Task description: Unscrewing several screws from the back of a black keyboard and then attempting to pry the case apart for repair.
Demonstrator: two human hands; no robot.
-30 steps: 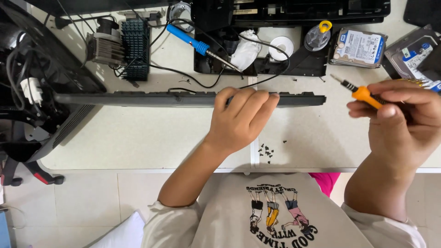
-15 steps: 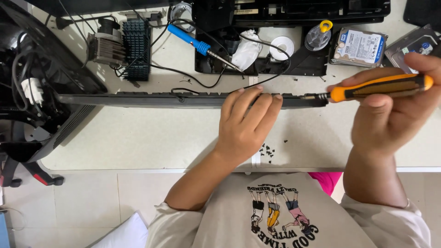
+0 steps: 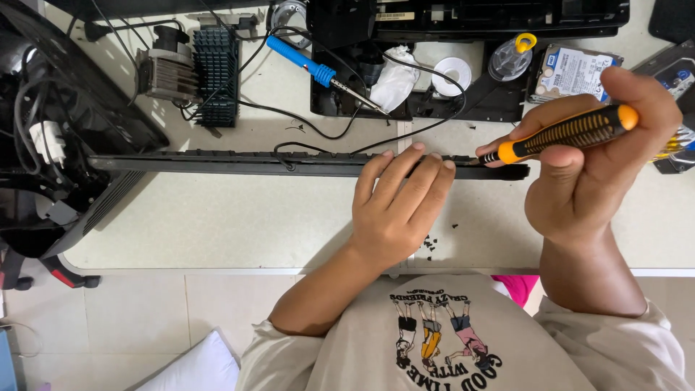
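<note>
Head view looks straight down on a pale worktable [image 3: 217, 224] whose near edge runs across the lower middle of the frame, with tiled floor below it. Across the centre lies a long, thin black panel [image 3: 217, 162], seen edge-on. The left hand [image 3: 398, 210] rests flat, fingers spread and pressing on the panel right of centre, holding nothing. The right hand [image 3: 586, 174], at the right of the frame, is wrapped tightly around an orange-and-black screwdriver [image 3: 561, 135]; its tip meets the panel's right end just beside the left fingertips. Below the panel the table is bare from the left to the centre, apart from a scatter of tiny dark screws [image 3: 431, 242] near the left wrist. Above the panel it is crowded: a blue soldering iron [image 3: 311, 66] with its black cable, a finned heat sink [image 3: 217, 69], a white tape roll [image 3: 452, 72], and a rectangular hard drive [image 3: 575, 72] with a white label at upper right. A dark device casing [image 3: 43, 145] at the left is cut off by the frame. The screwdriver's tip is too small to make out.
</note>
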